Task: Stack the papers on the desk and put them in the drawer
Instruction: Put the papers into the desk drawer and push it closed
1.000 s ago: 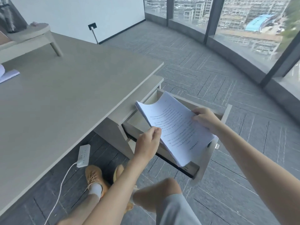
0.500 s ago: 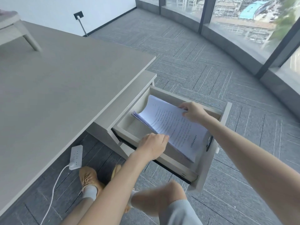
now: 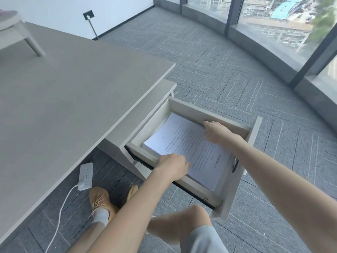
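Both hands on the papers (image 3: 184,148) in the drawer (image 3: 209,114), lower middle of frame.
Left hand (image 3: 173,166) and right hand (image 3: 216,132): fingers curled on the stack's edges.

Both forearms are left bare, with no sleeves seen. Light grey shorts (image 3: 204,240) are worn, with tan lace-up shoes (image 3: 101,199) and a white sock (image 3: 100,216).

Office, grey desk (image 3: 73,99), carpet tiles (image 3: 228,70), high-rise window wall (image 3: 273,24)

Printed paper stack (image 3: 189,148) flat inside open drawer (image 3: 206,111)
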`<state>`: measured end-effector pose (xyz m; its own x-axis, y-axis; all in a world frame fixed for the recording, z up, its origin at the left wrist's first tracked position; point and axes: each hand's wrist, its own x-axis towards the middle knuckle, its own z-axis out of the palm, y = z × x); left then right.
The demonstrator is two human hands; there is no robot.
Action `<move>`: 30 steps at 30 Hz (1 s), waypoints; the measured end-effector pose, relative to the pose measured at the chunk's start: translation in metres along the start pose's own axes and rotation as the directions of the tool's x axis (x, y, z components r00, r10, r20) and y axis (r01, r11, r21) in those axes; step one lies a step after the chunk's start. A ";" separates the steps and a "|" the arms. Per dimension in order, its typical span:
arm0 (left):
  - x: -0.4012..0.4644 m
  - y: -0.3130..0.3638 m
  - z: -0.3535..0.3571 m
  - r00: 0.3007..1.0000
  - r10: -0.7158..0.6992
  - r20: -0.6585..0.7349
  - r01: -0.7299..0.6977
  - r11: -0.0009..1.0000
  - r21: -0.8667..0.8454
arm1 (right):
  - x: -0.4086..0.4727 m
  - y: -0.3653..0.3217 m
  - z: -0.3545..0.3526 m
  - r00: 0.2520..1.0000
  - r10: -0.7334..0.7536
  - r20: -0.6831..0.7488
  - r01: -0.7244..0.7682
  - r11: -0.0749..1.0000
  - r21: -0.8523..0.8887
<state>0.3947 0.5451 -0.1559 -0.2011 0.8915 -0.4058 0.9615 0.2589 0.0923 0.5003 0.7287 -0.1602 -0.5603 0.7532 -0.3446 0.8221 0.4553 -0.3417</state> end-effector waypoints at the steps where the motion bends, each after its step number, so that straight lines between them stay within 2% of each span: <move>1: -0.002 0.000 -0.004 1.000 -0.014 0.002 0.014 1.000 0.011 | -0.003 -0.001 -0.001 1.000 -0.008 -0.016 0.007 1.000 -0.016; 9: -0.020 -0.027 -0.040 0.975 -0.124 -0.186 0.108 0.990 -0.094 | -0.071 0.010 -0.017 0.963 -0.156 -0.221 0.147 0.988 -0.056; 13: -0.036 -0.036 -0.062 0.934 -0.176 -0.311 0.140 0.981 -0.136 | -0.117 0.025 -0.025 0.939 -0.116 -0.323 0.123 0.992 0.004; 17: -0.057 -0.039 -0.080 0.891 -0.195 -0.410 0.137 0.976 -0.167 | -0.160 0.049 -0.013 0.906 0.040 -0.422 0.021 0.990 0.139; 20: -0.064 -0.050 -0.091 0.862 -0.190 -0.469 0.116 0.976 -0.183 | -0.175 0.067 0.001 0.946 0.204 -0.252 -0.089 0.911 0.402; 22: -0.064 -0.064 -0.098 0.839 -0.171 -0.516 0.099 0.981 -0.165 | -0.181 0.070 0.007 0.964 0.226 -0.138 -0.118 0.832 0.543; 25: -0.067 -0.083 -0.108 0.830 -0.179 -0.528 0.120 0.982 -0.144 | -0.184 0.065 0.012 0.971 0.209 -0.119 -0.086 0.765 0.638; 30: -0.076 -0.115 -0.110 0.890 -0.257 -0.376 0.270 0.963 -0.019 | -0.181 0.048 0.013 0.980 0.168 -0.108 -0.042 0.702 0.711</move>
<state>0.2793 0.4882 -0.0359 -0.4970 0.8667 -0.0436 0.8676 0.4973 -0.0041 0.6402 0.6080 -0.1256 -0.3999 0.8658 -0.3010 0.5291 -0.0501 -0.8471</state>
